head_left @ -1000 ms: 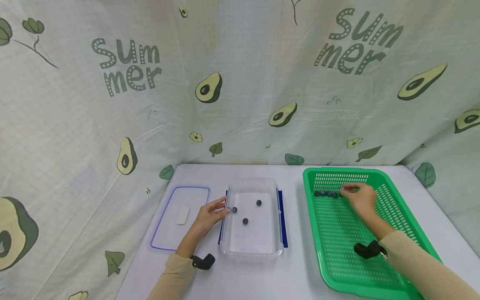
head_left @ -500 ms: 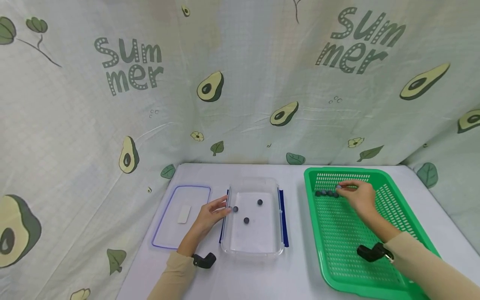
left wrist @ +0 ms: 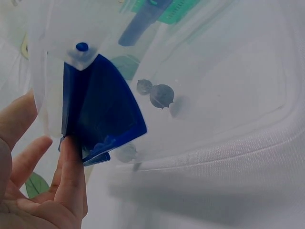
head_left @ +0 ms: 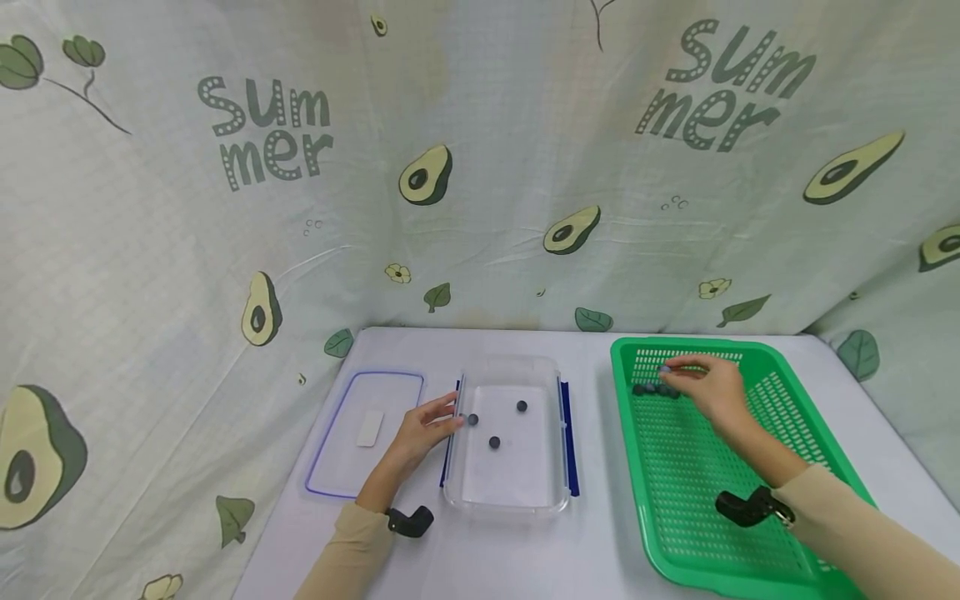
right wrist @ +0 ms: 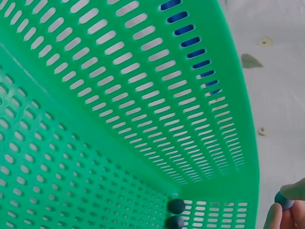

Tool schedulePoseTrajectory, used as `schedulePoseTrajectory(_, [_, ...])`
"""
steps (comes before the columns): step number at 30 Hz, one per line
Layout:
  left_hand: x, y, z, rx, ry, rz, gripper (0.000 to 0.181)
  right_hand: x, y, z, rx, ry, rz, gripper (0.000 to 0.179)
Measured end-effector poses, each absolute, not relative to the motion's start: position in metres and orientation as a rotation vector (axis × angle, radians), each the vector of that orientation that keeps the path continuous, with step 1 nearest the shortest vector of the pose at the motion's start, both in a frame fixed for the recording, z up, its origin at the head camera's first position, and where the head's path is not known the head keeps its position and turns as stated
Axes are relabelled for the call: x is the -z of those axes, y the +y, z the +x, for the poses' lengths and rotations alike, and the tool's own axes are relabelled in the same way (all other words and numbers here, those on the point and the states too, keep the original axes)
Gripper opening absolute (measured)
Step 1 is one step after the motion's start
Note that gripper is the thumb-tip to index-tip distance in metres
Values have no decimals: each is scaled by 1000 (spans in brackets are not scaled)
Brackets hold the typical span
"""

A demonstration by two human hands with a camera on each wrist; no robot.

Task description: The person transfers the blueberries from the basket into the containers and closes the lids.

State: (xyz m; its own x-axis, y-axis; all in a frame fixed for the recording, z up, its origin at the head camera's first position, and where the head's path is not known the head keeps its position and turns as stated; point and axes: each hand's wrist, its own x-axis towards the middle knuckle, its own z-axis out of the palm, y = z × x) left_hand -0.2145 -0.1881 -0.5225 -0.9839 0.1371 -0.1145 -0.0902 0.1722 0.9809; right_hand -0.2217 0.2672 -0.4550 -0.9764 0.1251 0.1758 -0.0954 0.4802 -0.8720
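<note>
A clear plastic box with blue side latches stands mid-table, holding 3 blueberries, one of them a blueberry near its middle. My left hand rests at its left side with loosely extended fingers; in the left wrist view a fingertip touches a blue latch. Over the far left part of a green basket, my right hand pinches a blueberry between thumb and fingers. Below it, several blueberries lie in a row against the basket's far end, partly hidden by the hand.
Left of the box, a clear lid with a blue seal lies flat, a white rectangle on it. A patterned curtain hangs behind the white table.
My right hand has lifted a blueberry from the end of the row and moved left with it, above the others. My left hand stays at the box.
</note>
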Motion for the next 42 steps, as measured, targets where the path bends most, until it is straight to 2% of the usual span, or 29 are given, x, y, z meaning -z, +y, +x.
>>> schedulePoseTrajectory(24, [524,-191,-214,-1919,2262,81,57,435,232,-220,-1801,-2422,147,36])
schedulePoseTrajectory(42, [522,-191,-214,-1906,2270,72,56,414,196,-227,-1837,-2480,249,34])
